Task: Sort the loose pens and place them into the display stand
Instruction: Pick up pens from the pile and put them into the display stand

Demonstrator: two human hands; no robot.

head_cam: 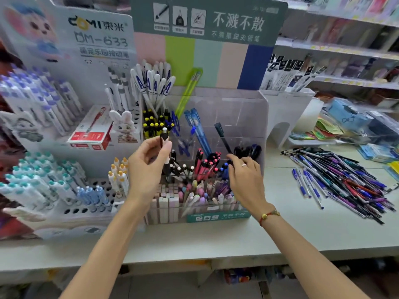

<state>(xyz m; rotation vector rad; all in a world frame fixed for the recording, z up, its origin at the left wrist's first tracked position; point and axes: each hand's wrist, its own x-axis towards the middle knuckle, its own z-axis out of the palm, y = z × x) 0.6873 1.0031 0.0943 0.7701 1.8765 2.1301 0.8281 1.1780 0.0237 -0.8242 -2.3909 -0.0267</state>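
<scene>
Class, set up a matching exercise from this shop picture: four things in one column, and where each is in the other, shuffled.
1. loose pens
2. red box
3. black pen
4. ring

a. in the left hand
b. on the right hand
c. heaped on the counter, right of the stand
d. on the left rack, beside the rabbit figure

Pairs: 1-c, 2-d, 3-a, 4-b

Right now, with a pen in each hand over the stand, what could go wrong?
1. The left hand pinches a black pen by its upper end only; it might slip and drop into the wrong slot of the clear stand.
2. The right hand pushes a dark pen in beside crowded pens; it could knock neighbours askew.
3. The loose pile spreads toward the counter's right; pens may roll away.
</scene>
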